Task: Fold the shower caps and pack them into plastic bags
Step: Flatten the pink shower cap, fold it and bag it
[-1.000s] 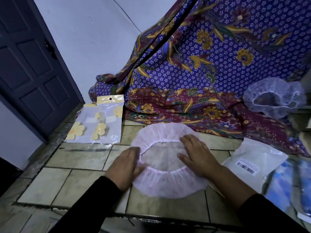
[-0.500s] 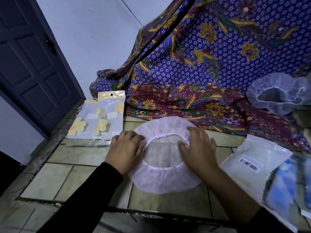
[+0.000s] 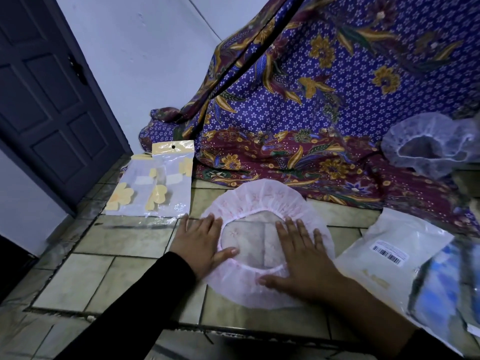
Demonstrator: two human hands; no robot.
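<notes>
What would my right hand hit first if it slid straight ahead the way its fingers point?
The right hand would likely meet the pink shower cap at its far rim first, then the batik cloth.

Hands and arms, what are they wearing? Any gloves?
No gloves: the left hand and right hand are bare, with no rings that show. Both arms wear black long sleeves; the left sleeve reaches the wrist, the right sleeve sits further up the forearm.

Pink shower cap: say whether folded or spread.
Spread, not folded: the pink shower cap lies as a full ring on the floor, opening up, left hand and right hand flat on it.
</notes>
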